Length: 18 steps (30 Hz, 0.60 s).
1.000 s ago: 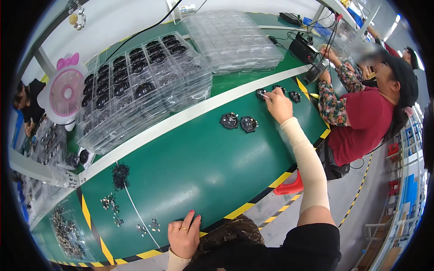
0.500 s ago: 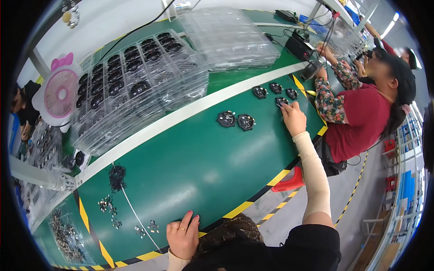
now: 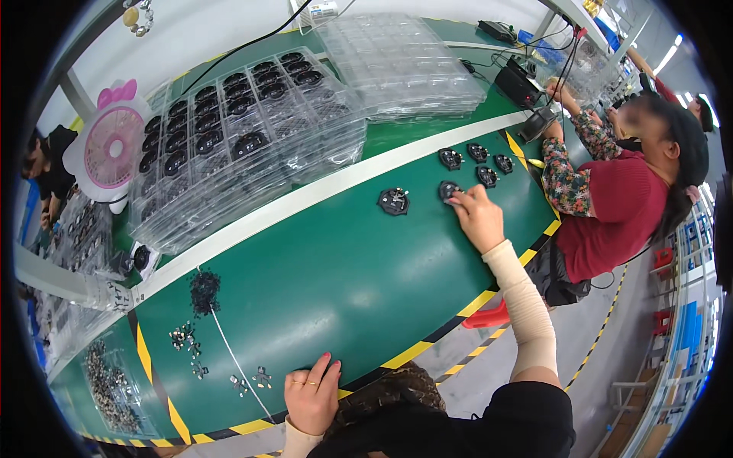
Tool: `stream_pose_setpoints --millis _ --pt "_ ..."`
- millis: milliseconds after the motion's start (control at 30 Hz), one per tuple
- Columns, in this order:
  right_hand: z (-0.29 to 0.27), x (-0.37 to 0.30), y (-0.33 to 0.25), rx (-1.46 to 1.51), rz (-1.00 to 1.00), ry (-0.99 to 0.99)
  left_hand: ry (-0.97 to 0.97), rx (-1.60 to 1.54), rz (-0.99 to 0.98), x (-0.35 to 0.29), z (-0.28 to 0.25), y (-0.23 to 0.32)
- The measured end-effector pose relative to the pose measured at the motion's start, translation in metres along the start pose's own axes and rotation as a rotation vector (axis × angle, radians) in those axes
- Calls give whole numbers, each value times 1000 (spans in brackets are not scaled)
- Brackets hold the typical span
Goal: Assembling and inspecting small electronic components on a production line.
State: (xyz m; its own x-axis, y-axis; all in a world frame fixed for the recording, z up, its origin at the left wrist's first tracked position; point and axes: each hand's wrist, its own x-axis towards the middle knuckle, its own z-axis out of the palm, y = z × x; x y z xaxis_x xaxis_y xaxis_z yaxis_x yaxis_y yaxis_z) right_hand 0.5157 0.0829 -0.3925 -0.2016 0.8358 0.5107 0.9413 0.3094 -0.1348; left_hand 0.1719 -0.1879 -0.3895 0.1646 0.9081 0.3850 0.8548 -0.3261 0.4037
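Black round part (image 3: 449, 189) half-hidden under right hand (image 3: 479, 217); tiny metal pieces (image 3: 183, 336) indistinct.

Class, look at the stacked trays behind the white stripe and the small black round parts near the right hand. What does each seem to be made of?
The stacked trays look like thin clear plastic, glossy: you see through them, with glints on the moulded pockets. The black round parts seem dark moulded plastic, mostly matte, with small pale spots that may be metal; too small to tell. The right hand touches one.

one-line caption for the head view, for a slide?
Right hand touches a round black part on the green belt; left hand rests flat at its near edge.
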Motion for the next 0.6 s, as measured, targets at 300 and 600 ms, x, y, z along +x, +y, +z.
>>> stream_pose_setpoints --millis 300,600 --pt "3 18 -76 183 -236 -12 2 28 2 0 -4 -2" --pt "16 14 -40 95 -122 24 9 20 33 0 2 4"
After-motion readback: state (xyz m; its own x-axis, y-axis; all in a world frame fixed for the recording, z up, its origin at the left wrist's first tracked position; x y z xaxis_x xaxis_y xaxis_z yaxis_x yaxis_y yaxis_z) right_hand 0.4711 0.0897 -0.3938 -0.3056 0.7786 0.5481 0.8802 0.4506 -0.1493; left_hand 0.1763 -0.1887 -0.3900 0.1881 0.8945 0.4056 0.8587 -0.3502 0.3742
